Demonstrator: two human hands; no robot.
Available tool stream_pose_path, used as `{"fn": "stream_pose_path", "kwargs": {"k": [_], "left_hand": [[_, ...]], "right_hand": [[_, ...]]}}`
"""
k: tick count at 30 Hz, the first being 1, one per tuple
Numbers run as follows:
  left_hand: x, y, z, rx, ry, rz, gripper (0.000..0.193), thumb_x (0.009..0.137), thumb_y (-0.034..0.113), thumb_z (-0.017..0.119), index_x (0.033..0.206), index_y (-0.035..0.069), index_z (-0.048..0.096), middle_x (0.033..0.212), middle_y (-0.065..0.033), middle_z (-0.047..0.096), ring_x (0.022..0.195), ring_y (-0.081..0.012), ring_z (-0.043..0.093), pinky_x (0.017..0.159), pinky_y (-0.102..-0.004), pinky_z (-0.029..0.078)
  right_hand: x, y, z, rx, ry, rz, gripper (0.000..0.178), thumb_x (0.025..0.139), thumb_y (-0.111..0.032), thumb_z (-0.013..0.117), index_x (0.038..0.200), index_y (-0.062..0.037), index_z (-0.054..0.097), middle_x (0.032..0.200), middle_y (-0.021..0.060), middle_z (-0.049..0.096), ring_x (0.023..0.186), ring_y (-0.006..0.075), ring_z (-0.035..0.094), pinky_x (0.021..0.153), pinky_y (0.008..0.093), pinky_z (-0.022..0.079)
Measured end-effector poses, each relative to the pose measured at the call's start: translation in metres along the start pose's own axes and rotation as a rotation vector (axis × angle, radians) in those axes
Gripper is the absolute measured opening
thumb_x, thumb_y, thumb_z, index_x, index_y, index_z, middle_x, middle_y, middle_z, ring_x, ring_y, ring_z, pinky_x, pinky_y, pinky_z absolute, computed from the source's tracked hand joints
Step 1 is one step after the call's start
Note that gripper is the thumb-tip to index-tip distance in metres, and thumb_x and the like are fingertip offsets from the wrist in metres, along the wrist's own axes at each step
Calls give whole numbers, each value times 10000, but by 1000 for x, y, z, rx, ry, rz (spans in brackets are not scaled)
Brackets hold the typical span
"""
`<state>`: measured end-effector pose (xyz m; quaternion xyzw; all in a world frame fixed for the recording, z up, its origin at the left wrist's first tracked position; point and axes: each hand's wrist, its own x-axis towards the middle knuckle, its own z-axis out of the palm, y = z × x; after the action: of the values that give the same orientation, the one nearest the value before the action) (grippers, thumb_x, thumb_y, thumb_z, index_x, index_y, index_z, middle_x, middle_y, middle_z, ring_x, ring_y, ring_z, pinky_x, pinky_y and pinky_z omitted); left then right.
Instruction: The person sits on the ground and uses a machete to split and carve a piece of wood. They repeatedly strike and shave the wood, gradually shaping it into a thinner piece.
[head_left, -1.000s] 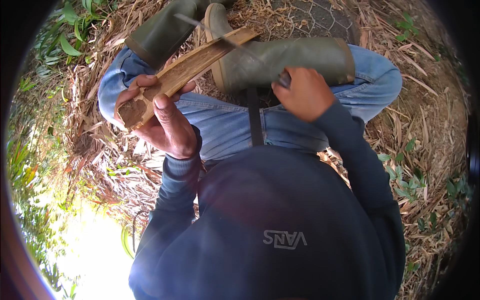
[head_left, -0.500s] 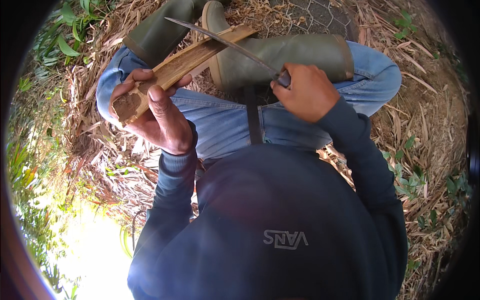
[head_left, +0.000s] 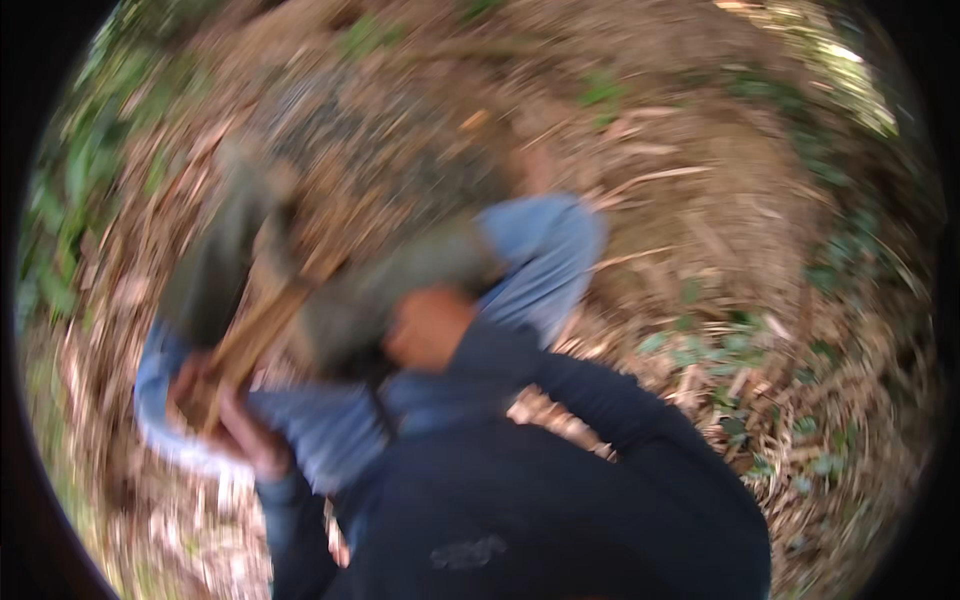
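Observation:
Motion smears the whole view. My left hand (head_left: 250, 430) is closed around the lower end of a split piece of bamboo (head_left: 258, 328), brown and trough-like, which slants up and away to the right between the boots. To its right, my right hand (head_left: 437, 325) is a closed fist in front of the boot and jeans. Half a second ago this fist plainly gripped a knife by its dark handle; now the blade is lost in the blur.
Green rubber boots (head_left: 365, 300) and blue jeans (head_left: 555, 255) cover my crossed legs. A dark grey patch of ground (head_left: 420, 150) lies beyond them. Dry leaf litter (head_left: 660, 190) surrounds me, with green plants (head_left: 75, 190) at the left and low leaves (head_left: 730, 345) at the right.
The view has swung, so my body and hands appear lower and farther left, with more ground showing at the right. The bamboo stays in my left hand; the knife blade is no longer discernible.

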<state>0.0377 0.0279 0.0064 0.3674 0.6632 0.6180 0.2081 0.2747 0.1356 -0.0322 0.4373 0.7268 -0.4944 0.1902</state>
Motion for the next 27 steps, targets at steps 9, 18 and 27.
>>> {"fn": "stream_pose_path", "kwargs": {"k": [9, 18, 27], "left_hand": [[16, 16, 34, -46, -66, -49, 371, 1014, 222, 544, 1288, 24, 390, 1189, -125, 499, 990, -187, 572, 733, -286, 549], [17, 12, 22, -50, -79, -34, 388, 1012, 240, 552, 1278, 27, 367, 1157, -143, 472, 936, -178, 555, 716, -277, 541], [18, 6, 23, -46, -95, -12, 388, 1008, 244, 557, 1270, 17, 384, 1149, -136, 479, 924, -193, 576, 688, -265, 549]], "right_hand": [[-14, -3, -7, 172, 113, 50, 357, 842, -283, 623, 863, 68, 680, 868, 295, 670, 885, 446, 662, 840, 499, 517], [-2, -8, 6, 172, 148, 45, 361, 820, -273, 593, 807, 76, 683, 838, 278, 677, 848, 439, 669, 808, 494, 527], [-4, -12, 12, 152, 209, 45, 351, 817, -283, 612, 839, 57, 699, 871, 279, 685, 866, 432, 671, 815, 499, 524]]}}
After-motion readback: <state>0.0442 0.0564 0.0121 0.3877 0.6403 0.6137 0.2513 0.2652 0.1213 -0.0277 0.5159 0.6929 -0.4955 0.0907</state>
